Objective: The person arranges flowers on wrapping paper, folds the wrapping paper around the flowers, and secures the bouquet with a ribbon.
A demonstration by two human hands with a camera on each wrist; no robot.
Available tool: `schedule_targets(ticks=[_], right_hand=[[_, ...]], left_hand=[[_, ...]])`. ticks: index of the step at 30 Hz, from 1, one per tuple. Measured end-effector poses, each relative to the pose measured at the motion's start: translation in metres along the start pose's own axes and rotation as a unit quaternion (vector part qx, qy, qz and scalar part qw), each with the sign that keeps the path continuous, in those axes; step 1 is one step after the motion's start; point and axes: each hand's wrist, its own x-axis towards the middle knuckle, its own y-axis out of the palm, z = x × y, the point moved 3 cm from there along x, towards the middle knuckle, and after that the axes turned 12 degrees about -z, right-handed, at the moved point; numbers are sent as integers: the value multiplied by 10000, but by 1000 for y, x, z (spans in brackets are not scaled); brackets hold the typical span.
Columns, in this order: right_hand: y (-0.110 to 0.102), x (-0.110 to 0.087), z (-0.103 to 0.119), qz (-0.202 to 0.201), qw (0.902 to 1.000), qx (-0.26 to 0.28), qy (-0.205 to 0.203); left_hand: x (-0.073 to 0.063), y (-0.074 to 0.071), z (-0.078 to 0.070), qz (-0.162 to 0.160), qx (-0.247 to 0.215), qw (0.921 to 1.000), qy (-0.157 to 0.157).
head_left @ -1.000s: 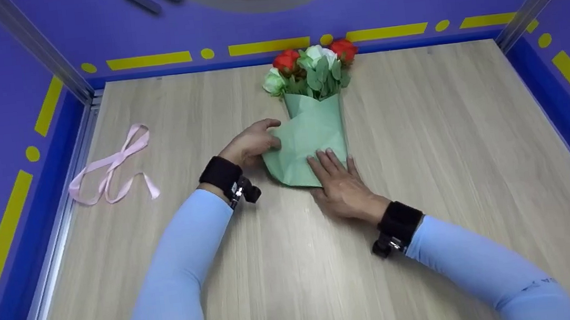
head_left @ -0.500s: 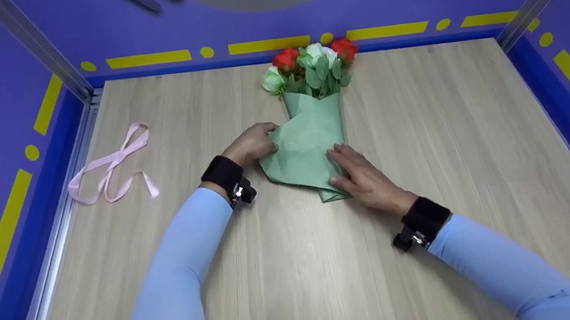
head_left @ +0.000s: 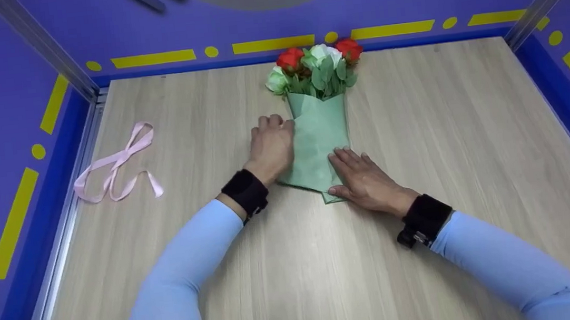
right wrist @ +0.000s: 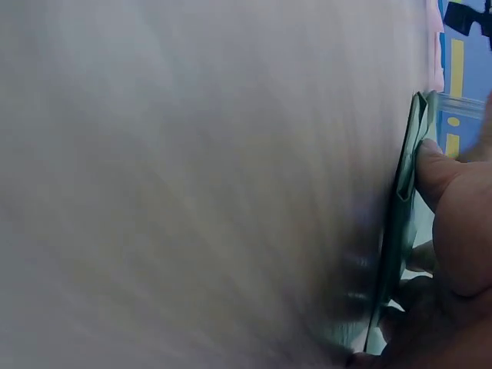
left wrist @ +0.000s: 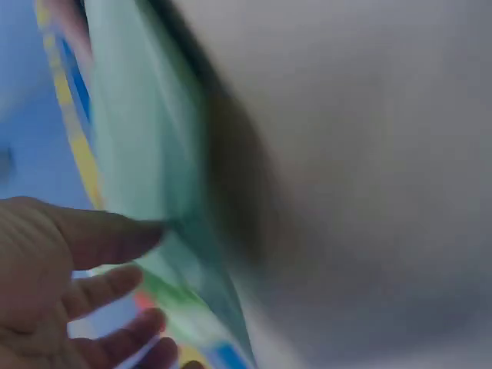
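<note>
With the flowers [head_left: 323, 71] near the table's [head_left: 329, 282] far edge, the relaxed left hand [head_left: 272, 146] thumbs and the flat right hand [head_left: 369, 182] presses the paper [head_left: 317, 143], neither visibly gripping; folding appears in hand, creasing likely next.

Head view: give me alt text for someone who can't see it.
Red and whitish flowers wrapped in green paper lie on a wood-grain table, a person's left hand at the paper's left edge and right hand on its lower right. A loose pink ribbon lies to the left.

Ribbon [head_left: 118, 157] left; bouquet [head_left: 318, 130] back centre
</note>
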Motion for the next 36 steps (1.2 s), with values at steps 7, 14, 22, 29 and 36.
schedule_targets(ticks=[7,14,22,29,36], right_hand=[[0,1,3,46,10000,-76,2],[1,0,1,84,9996,-173,-190],[-1,4,0,218,9986,-457,-162],[-13,13,-7,62,9995,-307,-104],[-11,25,-12,536,9977,-385,-136]], left_hand=[[-20,13,-45,1820,82,9794,871],[-23,22,-30,2452,-204,9658,811],[-24,24,-32,2491,-190,9639,919],[-24,21,-34,2533,-180,9630,903],[-24,24,-32,2533,-231,9626,939]])
